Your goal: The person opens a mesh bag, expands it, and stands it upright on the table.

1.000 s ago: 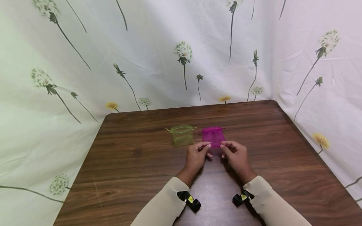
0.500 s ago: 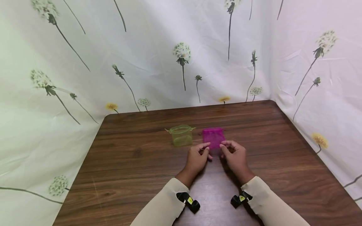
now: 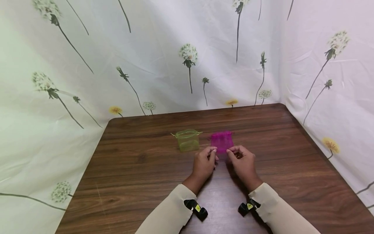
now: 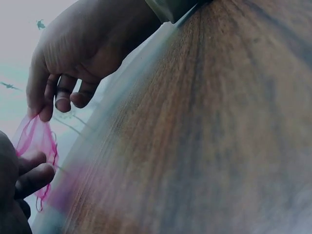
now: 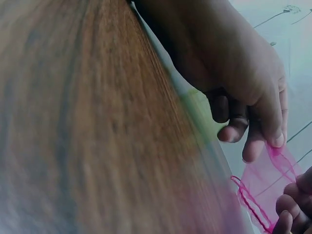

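Observation:
A sheer magenta drawstring pouch is held up just above the table, its drawstring edge pointing away from me. My left hand pinches its near left corner between thumb and index finger. At the near right corner, my right hand does the same. In the left wrist view, the right hand grips the pouch's thin mesh, which hangs with its cord. The right wrist view has the left hand pinching the mesh from the other side. A sheer green drawstring pouch lies left of the magenta one.
The brown wood-grain table has rounded far corners. Behind it and along both sides hangs a white cloth printed with dandelions. Black camera straps sit on both wrists over beige sleeves.
The magenta pouch has shifted slightly right and tilted a little. The left thumb and index finger, somewhat apart half a second ago, have come together on its corner. The green pouch stays put.

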Demonstrator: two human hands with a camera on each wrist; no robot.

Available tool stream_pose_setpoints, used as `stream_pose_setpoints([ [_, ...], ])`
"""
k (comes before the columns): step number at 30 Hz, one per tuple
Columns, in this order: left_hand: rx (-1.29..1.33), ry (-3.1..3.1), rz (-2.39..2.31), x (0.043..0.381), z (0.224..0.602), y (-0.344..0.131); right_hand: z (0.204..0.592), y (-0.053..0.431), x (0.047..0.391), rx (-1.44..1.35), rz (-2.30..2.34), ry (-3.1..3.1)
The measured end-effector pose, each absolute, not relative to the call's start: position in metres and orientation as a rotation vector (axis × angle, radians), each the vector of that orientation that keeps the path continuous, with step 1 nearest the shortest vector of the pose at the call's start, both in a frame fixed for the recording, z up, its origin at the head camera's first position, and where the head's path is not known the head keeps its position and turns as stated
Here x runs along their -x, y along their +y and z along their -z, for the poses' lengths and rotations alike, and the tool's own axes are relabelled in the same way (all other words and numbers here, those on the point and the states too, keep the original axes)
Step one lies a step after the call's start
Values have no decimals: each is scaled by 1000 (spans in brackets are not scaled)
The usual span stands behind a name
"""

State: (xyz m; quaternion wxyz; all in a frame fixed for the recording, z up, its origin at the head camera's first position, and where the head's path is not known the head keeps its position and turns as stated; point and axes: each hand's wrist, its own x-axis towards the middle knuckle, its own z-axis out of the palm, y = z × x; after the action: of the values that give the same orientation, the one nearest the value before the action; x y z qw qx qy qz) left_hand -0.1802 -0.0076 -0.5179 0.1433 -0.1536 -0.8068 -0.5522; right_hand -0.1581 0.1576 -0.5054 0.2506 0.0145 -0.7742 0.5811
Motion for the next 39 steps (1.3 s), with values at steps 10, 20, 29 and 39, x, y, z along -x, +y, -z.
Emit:
stream_pose_setpoints([
  [10,510,-2274,1402,179,519,-11,510,159,158,-109,-1572,-2111],
  [20,396,-2286,1417,177,518,-5,510,158,159,-150,-1360,-2132],
  [29,369,-2275,989,177,522,-3,508,157,157,-235,-1315,-2114],
  [39,356,-2278,1043,176,519,0,510,156,161,-167,-1168,-2144],
])
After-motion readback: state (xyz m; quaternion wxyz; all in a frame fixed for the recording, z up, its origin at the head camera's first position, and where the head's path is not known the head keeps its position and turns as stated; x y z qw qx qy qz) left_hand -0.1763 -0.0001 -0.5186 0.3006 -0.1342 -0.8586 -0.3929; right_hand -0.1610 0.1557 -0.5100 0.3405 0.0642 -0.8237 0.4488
